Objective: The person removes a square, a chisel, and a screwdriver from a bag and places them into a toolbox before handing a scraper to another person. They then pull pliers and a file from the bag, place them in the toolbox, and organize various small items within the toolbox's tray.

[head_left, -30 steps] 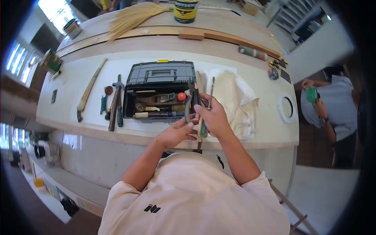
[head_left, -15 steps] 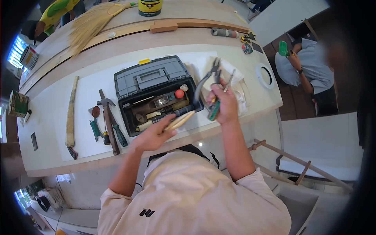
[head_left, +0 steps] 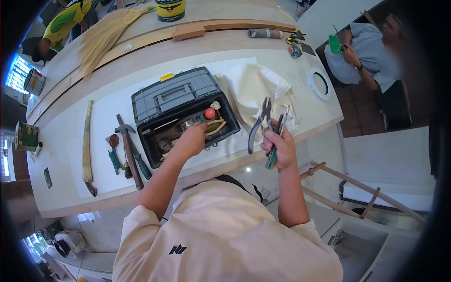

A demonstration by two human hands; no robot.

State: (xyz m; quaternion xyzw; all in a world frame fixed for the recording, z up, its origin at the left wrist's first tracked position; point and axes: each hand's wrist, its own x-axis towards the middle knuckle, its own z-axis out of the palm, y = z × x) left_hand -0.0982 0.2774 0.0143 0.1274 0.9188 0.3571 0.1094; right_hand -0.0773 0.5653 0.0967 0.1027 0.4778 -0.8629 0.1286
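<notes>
My left hand [head_left: 191, 140] reaches down into the black and grey toolbox [head_left: 149, 146], its fingers closed at one end of a tool with pale curved handles [head_left: 217, 126]. The fingertips are partly hidden. Inside the box, a red ball [head_left: 209, 113] and several worn tools show around the hand. My right hand [head_left: 283, 149], raised to the right of the box, is wrapped round a bundle. Pliers [head_left: 266, 113] with blue-grey handles stick up from it, together with thin-shafted tools, apparently screwdrivers [head_left: 283, 120]. A green handle end [head_left: 271, 160] shows below the fist.
Left of the box lie a hammer [head_left: 128, 145], a green-handled tool [head_left: 114, 160] and a long wooden-sheathed blade [head_left: 88, 145]. Cream cloth [head_left: 249, 87] and a white ring [head_left: 319, 84] are to the right. A soft broom [head_left: 105, 40] lies behind. A person [head_left: 371, 51] sits at right.
My left hand has gone from in front of the toolbox down into it with the pale-handled tool. My right hand, still holding the pliers bundle, has moved slightly right and toward me.
</notes>
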